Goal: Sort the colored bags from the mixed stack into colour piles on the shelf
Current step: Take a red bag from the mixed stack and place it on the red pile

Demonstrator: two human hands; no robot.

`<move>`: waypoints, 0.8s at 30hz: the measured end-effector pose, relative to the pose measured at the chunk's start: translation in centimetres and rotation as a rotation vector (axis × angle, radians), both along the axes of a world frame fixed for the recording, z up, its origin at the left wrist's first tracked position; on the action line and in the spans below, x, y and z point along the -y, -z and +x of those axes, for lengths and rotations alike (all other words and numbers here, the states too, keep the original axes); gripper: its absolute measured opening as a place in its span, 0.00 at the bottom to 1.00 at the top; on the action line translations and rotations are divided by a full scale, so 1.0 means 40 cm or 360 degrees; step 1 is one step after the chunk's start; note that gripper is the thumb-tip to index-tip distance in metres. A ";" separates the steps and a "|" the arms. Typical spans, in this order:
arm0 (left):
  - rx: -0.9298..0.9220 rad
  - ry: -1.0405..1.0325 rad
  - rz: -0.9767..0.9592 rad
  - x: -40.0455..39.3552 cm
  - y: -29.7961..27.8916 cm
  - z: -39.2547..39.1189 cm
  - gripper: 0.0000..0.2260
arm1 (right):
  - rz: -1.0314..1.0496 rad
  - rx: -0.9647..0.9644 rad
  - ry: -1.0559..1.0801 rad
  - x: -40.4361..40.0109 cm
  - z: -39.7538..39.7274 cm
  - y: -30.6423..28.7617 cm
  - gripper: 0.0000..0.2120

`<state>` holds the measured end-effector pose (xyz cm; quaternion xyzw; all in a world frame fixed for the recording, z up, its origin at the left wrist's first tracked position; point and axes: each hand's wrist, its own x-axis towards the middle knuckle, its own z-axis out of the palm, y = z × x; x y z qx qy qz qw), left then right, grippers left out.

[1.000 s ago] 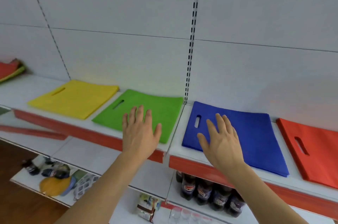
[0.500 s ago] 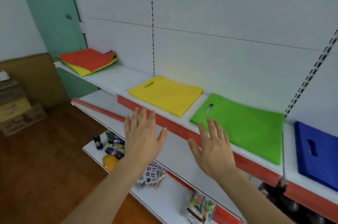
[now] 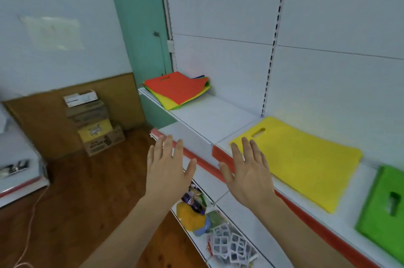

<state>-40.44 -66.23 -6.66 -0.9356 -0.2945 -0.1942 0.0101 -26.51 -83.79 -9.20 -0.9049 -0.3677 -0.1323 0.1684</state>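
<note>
The mixed stack (image 3: 178, 89) lies at the far left end of the white shelf (image 3: 209, 114), a red bag on top with yellow and green edges showing beneath. A yellow bag (image 3: 306, 158) lies flat on the shelf to the right, and a green bag (image 3: 384, 208) sits at the right edge of view. My left hand (image 3: 168, 171) is raised in front of the shelf's red edge strip, fingers spread, holding nothing. My right hand (image 3: 249, 171) hovers near the yellow bag's front left corner, also open and empty.
A lower shelf (image 3: 225, 200) holds bottles, an orange and blue item (image 3: 192, 215) and white lattice pieces (image 3: 231, 243). Cardboard boxes (image 3: 94, 123) are stacked on the wooden floor at the left by a teal door frame (image 3: 140, 27). A cable trails on the floor.
My view has swung left along the shelf: the blue and red bags have left the view and the mixed stack is now nearer. Both hands stay open and empty.
</note>
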 end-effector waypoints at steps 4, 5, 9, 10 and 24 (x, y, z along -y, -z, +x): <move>0.0033 -0.0117 0.0001 -0.152 -0.003 0.025 0.32 | -0.0075 -0.0003 -0.0065 -0.174 0.064 -0.013 0.36; 0.0034 -0.0132 0.0007 -0.185 0.000 0.027 0.31 | -0.0096 -0.0007 -0.0086 -0.209 0.073 -0.013 0.37; 0.0050 -0.0192 -0.0017 -0.343 0.013 0.048 0.31 | -0.0207 0.0021 -0.0125 -0.371 0.116 -0.009 0.38; 0.0049 -0.0191 -0.0021 -0.386 0.020 0.055 0.31 | -0.0222 0.0009 -0.0124 -0.412 0.126 -0.009 0.38; -0.0004 0.0177 -0.0045 -0.949 0.025 0.242 0.33 | -0.0229 -0.0018 0.0219 -0.896 0.207 -0.027 0.44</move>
